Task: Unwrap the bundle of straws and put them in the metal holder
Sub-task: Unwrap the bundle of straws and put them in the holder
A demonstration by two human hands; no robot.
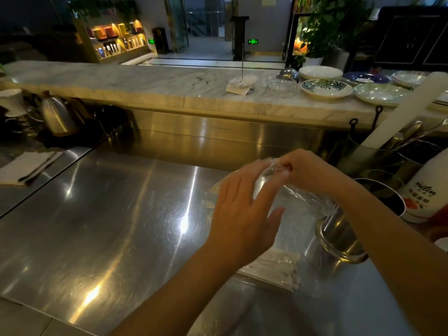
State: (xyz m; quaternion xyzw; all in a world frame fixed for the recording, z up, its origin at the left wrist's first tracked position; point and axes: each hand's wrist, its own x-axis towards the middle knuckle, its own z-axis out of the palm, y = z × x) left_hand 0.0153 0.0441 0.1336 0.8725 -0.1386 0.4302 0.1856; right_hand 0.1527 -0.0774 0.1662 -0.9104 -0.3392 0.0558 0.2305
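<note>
The bundle of straws [274, 270] lies on the steel counter [109, 226] in clear plastic wrap [298, 204]; only its near end of white paper-wrapped straws shows plainly. My left hand [242, 214] curls around the upper part of the bundle from the left, fingers loosely spread over the wrap. My right hand [308, 170] pinches the top end of the wrap between thumb and fingers, touching my left hand's fingertips. The metal holder [339, 236] stands just right of the bundle, partly under my right forearm.
A white bottle [421, 190] and a dark round container [385, 197] sit behind the holder. Utensil pots [378, 151] stand at the right. Plates [326, 88] line the marble ledge [145, 86]. A kettle [57, 115] and a folded cloth [26, 166] are at the left.
</note>
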